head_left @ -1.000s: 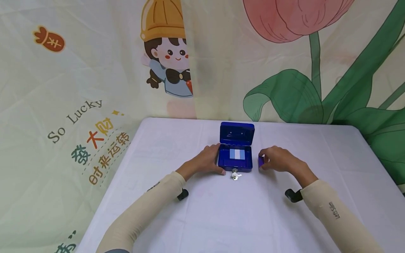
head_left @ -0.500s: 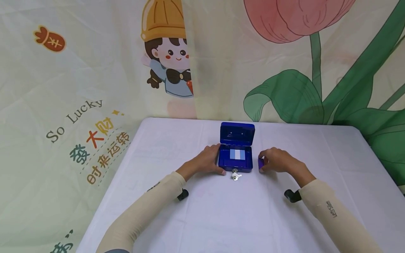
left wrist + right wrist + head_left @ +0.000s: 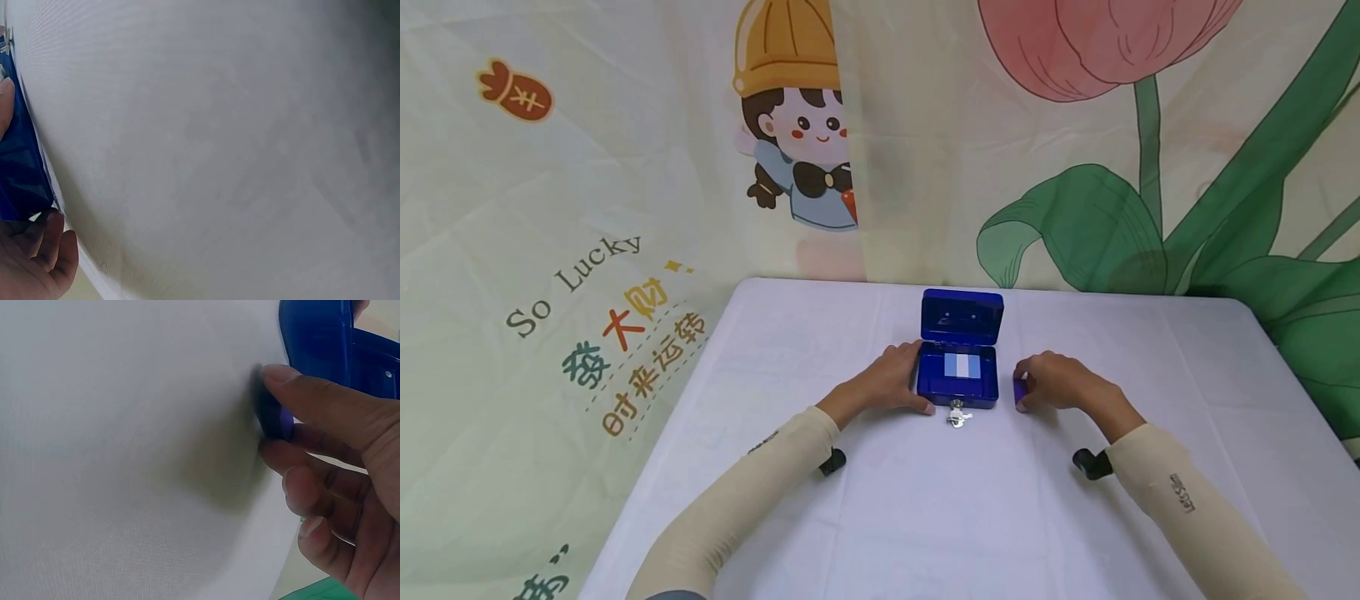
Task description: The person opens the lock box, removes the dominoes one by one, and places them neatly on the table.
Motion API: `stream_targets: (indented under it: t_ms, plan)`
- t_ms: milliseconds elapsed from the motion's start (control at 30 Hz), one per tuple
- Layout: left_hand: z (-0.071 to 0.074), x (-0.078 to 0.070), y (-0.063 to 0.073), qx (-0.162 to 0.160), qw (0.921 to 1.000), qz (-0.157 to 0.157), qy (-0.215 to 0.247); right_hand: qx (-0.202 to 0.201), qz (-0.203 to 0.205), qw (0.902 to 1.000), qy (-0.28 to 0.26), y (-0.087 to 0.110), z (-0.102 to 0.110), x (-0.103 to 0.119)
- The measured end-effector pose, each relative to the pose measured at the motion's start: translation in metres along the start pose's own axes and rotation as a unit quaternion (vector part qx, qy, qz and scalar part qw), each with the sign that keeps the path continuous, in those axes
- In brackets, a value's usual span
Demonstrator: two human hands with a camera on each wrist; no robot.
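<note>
A blue cash box (image 3: 958,400) stands on the table with its lid (image 3: 962,317) raised. Inside lies a flat card (image 3: 962,366) striped pale blue and white. Keys (image 3: 957,417) hang at the lock on its front. My left hand (image 3: 898,379) holds the box along its left side, thumb by the front corner and fingers towards the back. To the right of the box, my right hand (image 3: 1058,382) pinches a small purple piece (image 3: 1019,392) between thumb and fingertips. In the right wrist view this piece (image 3: 275,415) looks dark and rounded, close over the white cloth.
A white cloth covers the table (image 3: 895,517). Behind it hangs a printed curtain (image 3: 917,167) with a cartoon figure and a large tulip. Black camera mounts (image 3: 1093,463) stick out from both sleeves.
My right hand has shifted very slightly towards me with the purple piece still pinched. The left hand and the cash box stay where they were.
</note>
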State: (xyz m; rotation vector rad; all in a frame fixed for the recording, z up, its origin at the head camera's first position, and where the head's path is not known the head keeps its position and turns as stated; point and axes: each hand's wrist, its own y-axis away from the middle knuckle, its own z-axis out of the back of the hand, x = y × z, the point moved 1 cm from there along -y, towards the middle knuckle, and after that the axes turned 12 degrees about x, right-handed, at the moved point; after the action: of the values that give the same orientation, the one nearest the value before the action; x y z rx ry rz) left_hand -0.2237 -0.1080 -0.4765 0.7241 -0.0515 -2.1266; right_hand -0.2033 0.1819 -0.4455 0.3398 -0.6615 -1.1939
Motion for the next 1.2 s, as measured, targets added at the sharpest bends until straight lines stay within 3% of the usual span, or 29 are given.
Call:
stream_targets:
  t_ms: [1200]
  plan:
    - [0.0015,-0.0027,0.0021,0.006,0.9999,0.006,0.006,-0.012,0.004,0.9996,-0.026,-0.0006,-0.0035,-0.0011]
